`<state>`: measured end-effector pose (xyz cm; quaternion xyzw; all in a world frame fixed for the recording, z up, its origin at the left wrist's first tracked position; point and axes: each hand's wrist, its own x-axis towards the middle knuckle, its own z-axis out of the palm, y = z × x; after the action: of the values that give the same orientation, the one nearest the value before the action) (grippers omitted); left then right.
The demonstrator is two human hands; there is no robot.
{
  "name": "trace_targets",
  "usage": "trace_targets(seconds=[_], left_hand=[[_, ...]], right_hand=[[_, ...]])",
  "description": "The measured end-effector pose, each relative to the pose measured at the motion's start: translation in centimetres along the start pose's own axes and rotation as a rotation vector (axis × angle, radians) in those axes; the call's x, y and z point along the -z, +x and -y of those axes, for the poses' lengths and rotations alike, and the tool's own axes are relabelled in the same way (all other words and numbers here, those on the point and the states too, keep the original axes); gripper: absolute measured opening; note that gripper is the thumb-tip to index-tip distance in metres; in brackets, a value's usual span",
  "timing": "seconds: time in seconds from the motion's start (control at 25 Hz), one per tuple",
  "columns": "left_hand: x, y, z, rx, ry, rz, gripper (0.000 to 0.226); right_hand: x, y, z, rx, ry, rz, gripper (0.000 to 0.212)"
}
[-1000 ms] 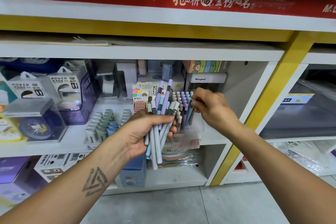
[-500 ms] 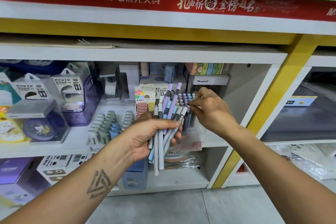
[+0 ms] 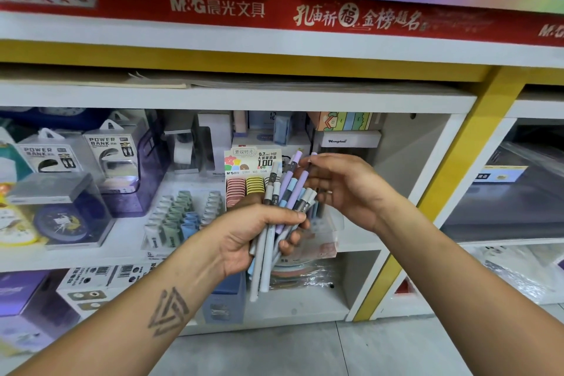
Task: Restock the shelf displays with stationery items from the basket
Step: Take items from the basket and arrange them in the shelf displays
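My left hand [image 3: 253,235] grips a bunch of pens [image 3: 265,262] in white, pale blue and purple, fanned upward in front of the middle shelf [image 3: 100,249]. My right hand [image 3: 351,189] is at the top of the bunch, and its thumb and fingers pinch a purple pen [image 3: 300,189] near the cap. Behind both hands stands a clear plastic pen holder [image 3: 328,238] on the shelf edge, mostly hidden. The basket is out of view.
Left of the holder sit a pencil-lead display card [image 3: 253,162], a tray of small pastel items [image 3: 180,217], power bank boxes [image 3: 113,149] and a boxed alarm clock [image 3: 64,220]. A yellow post [image 3: 451,192] bounds the bay on the right. Boxes fill the lower shelf.
My right hand has come back from the pens standing in the holder to the bunch and taken hold of a purple pen. My left hand keeps its grip.
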<state>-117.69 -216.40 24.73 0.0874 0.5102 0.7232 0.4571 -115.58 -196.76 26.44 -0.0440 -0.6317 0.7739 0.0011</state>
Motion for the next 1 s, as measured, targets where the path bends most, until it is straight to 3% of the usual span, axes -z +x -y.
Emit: trace_targets(seconds=[0.2, 0.32, 0.44, 0.52, 0.76, 0.88, 1.0], left_hand=[[0.9, -0.3, -0.3, 0.031, -0.041, 0.013, 0.006], [1.8, -0.6, -0.7, 0.004, -0.062, -0.052, 0.005], [1.9, -1.0, -0.9, -0.022, -0.077, -0.089, 0.005], [1.7, -1.0, -0.9, -0.033, -0.064, -0.116, 0.008], [0.8, -0.8, -0.6, -0.041, 0.005, -0.134, 0.013], [0.5, -0.8, -0.4, -0.025, 0.009, -0.107, 0.007], [0.4, -1.0, -0.3, 0.002, 0.007, -0.055, 0.01]], right_hand=[[0.2, 0.3, 1.1, 0.159, 0.211, -0.247, 0.01], [1.4, 0.0, 1.7, 0.348, -0.113, -0.431, 0.015], [1.7, -0.9, 0.4, 0.429, -0.666, -0.332, 0.015], [1.8, -1.4, -0.7, 0.433, -0.907, -0.236, 0.016], [1.7, -1.7, -2.6, 0.492, -1.148, -0.18, 0.024], [1.8, -1.6, -3.2, 0.421, -1.17, -0.109, 0.017], [1.8, -1.4, -3.1, 0.483, -1.366, -0.165, 0.008]])
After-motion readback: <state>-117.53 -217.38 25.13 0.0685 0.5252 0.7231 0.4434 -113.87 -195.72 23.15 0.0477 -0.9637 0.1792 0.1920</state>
